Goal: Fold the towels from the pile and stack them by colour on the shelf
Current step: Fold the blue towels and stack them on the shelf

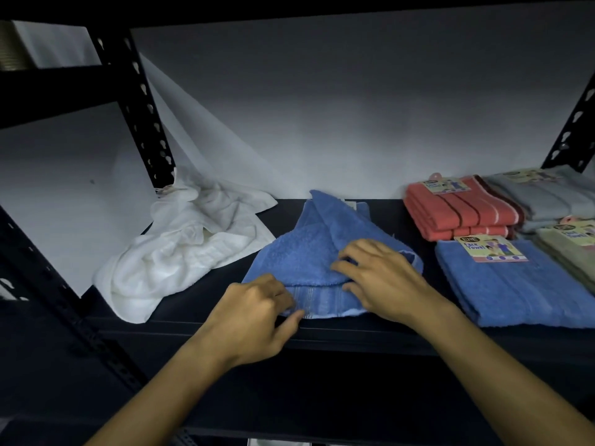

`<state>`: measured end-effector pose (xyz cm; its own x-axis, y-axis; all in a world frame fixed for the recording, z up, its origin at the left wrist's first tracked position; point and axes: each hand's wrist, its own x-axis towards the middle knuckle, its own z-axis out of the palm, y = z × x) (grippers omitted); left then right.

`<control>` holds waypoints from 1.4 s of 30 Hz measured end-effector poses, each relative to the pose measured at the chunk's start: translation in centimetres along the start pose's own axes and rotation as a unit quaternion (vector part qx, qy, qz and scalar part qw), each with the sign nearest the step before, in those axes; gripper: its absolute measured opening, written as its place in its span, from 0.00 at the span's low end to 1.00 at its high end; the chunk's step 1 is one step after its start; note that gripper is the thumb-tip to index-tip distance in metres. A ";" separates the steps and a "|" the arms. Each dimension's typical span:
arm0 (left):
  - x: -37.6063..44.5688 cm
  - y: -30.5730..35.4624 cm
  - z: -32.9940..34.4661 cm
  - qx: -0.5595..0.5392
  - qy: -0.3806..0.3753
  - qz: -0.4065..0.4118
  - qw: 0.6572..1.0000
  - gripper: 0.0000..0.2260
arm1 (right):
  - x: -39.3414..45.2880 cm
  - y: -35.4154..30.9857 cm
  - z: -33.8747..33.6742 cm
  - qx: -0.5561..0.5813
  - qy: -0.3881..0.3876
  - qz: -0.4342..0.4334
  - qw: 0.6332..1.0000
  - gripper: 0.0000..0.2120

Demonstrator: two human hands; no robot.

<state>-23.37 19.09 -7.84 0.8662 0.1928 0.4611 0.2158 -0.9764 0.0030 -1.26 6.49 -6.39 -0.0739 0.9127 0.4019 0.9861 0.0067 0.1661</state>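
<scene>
A loose blue towel [309,249] lies half-folded in the middle of the dark shelf [322,333]. My left hand [254,313] pinches its striped front hem near the shelf's front edge. My right hand [383,278] rests on the towel's right side with curled fingers gripping a fold. To the left lies a crumpled pile of white towels [186,243]. On the right sit folded stacks: a blue towel [521,284] with a paper label, a coral stack [457,207], a grey stack [544,194] and an olive-green stack [570,255].
Black perforated shelf posts stand at the left [138,101] and at the far right [573,130]. A white wall [322,107] closes the back of the shelf. Another shelf board runs overhead.
</scene>
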 end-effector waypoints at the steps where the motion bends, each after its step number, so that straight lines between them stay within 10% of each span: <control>1: 0.1 0.0 0.1 0.004 0.000 0.002 1.000 0.16 | 0.3 0.1 0.2 0.006 0.005 -0.004 1.000 0.15; 16: -0.7 1.1 1.0 0.045 0.045 0.012 0.998 0.14 | 1.5 6.1 -2.8 0.307 0.094 0.277 0.906 0.12; 21: -0.4 0.6 0.3 0.020 0.006 -0.004 1.000 0.14 | -1.1 3.6 -3.3 0.035 0.044 0.182 0.982 0.18; 27: 1.6 -2.8 0.1 -0.063 -0.045 -0.045 0.996 0.17 | -0.9 -1.9 -2.2 0.011 0.004 -0.059 0.998 0.13; 34: 3.2 -5.0 1.2 -0.105 -0.170 -0.035 0.979 0.26 | 0.5 -1.2 0.1 0.074 -0.087 0.048 0.992 0.03; 38: 2.3 -4.9 1.9 -0.108 -0.155 -0.037 0.981 0.29 | 0.8 -1.4 -1.3 0.142 0.020 0.142 0.979 0.06; 42: 2.2 -4.5 2.1 -0.091 -0.151 -0.034 0.984 0.26 | 1.1 -0.4 -3.0 0.282 0.255 0.248 0.891 0.08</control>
<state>-21.50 24.14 -8.67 0.9527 0.2520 0.1698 0.2177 -0.9559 0.1973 -2.22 6.30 -3.29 0.4763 0.5562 0.6810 0.8234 -0.0106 -0.5673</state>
